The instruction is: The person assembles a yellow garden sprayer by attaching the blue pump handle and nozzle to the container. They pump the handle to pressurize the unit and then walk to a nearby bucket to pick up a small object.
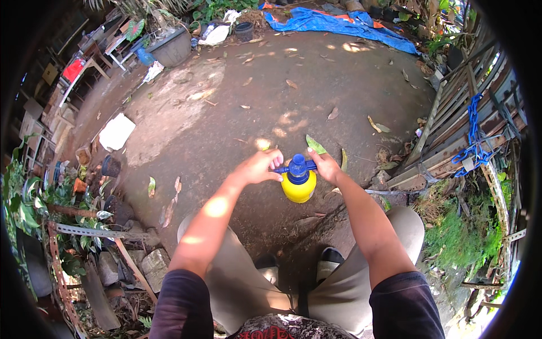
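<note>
A rounded yellow plastic sprayer [299,191] is gripped by its blue top [298,164] in the left hand [259,167] and right hand [327,168], over leaf-strewn brown ground [226,124] bordered by crumpled blue sheeting [333,24].

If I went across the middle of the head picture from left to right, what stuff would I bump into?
White flat piece → left hand → yellow pump sprayer → right hand → blue rope.
</note>
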`<move>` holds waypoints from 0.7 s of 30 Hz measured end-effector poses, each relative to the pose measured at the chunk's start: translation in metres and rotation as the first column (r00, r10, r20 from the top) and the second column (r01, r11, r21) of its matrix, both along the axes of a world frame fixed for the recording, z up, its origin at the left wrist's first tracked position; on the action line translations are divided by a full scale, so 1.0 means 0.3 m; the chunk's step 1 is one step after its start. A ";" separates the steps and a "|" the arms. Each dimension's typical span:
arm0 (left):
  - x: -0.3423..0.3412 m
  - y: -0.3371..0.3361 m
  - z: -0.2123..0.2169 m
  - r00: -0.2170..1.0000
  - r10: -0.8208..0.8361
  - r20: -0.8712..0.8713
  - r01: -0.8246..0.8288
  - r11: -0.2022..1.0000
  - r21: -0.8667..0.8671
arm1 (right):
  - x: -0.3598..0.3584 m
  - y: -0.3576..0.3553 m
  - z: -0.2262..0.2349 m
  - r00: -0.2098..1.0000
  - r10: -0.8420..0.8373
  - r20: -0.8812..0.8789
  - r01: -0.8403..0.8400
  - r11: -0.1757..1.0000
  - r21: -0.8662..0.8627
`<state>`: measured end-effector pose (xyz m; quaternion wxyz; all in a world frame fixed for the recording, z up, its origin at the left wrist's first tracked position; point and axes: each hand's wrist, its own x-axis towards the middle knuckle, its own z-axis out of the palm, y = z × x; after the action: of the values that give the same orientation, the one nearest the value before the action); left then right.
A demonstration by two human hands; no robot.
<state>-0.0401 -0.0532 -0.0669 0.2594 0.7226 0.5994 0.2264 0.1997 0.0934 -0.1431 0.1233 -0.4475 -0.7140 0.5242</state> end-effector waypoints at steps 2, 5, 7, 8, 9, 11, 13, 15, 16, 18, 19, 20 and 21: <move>-0.010 -0.010 -0.008 0.997 -0.041 -0.063 0.043 0.999 0.033 | -0.013 -0.018 0.036 0.999 0.044 0.029 -0.044 0.999 -0.004; -0.066 -0.001 -0.013 0.996 0.077 0.035 -0.070 0.981 -0.181 | -0.024 -0.014 0.039 0.997 0.062 0.038 -0.061 0.998 -0.025; -0.068 0.003 -0.011 0.987 0.143 0.066 -0.129 0.974 -0.188 | -0.026 0.000 0.020 0.998 0.039 0.043 -0.037 0.998 -0.051; -0.056 0.005 -0.006 0.980 0.156 0.122 -0.134 0.976 -0.172 | -0.020 0.002 0.013 0.998 0.044 0.034 -0.042 0.998 -0.050; -0.041 0.009 -0.002 0.970 0.166 0.177 -0.139 0.978 -0.156 | -0.011 0.001 0.005 0.999 0.048 0.026 -0.047 0.998 -0.048; -0.022 0.008 -0.032 0.999 0.003 0.046 -0.002 0.999 -0.035 | -0.017 0.003 0.003 0.999 0.054 0.000 -0.054 0.997 -0.047; -0.009 0.015 -0.052 0.999 -0.048 -0.022 0.048 0.999 -0.026 | -0.019 -0.002 0.001 0.999 0.047 -0.021 -0.048 0.997 -0.057; -0.010 0.037 -0.055 1.000 0.002 -0.013 -0.003 0.994 -0.113 | -0.003 0.005 0.007 0.998 0.052 0.019 -0.050 0.997 -0.056; -0.048 0.037 -0.063 0.985 0.056 0.163 -0.004 0.953 -0.303 | -0.016 0.004 0.030 0.998 0.064 0.028 -0.063 0.997 -0.051; -0.090 0.029 -0.091 0.947 0.160 0.277 -0.021 0.895 -0.446 | -0.043 -0.016 0.068 0.997 0.073 0.027 -0.072 0.996 -0.051; -0.091 0.032 -0.098 0.919 0.208 0.334 -0.009 0.859 -0.511 | -0.041 -0.018 0.073 0.997 0.069 0.034 -0.067 0.997 -0.050; -0.088 0.029 -0.106 0.891 0.271 0.366 -0.037 0.844 -0.535 | -0.040 -0.018 0.073 0.997 0.067 0.023 -0.066 0.997 -0.048; -0.087 0.027 -0.112 0.881 0.335 0.334 -0.117 0.839 -0.531 | -0.039 -0.019 0.075 0.998 0.066 0.012 -0.065 0.997 -0.047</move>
<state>-0.0663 -0.0452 -0.1005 0.5275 0.4890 0.6511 0.2422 0.1879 0.0879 -0.1205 0.0908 -0.4301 -0.7167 0.5415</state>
